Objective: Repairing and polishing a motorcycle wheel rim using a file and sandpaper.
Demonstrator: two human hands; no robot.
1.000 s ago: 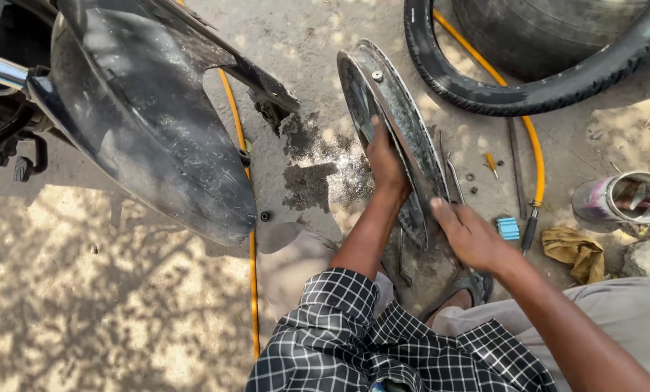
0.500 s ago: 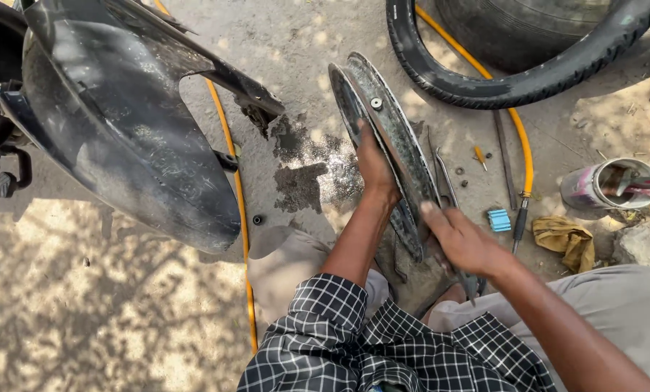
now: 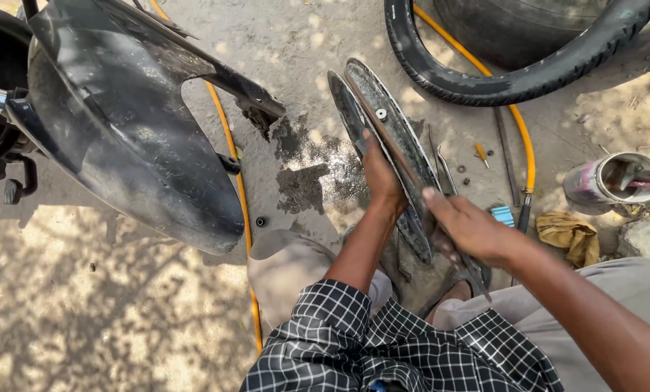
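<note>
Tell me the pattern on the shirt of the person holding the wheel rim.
A black-and-white check on the shirt, clearest at the bottom of the head view.

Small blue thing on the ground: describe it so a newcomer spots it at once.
Start at the big black tyre at top right and follow the yellow hose down to its dark end. The small blue thing lies just left of that end, beside the right hand. It is the only blue item; the crumpled rag nearby is yellow.
</note>
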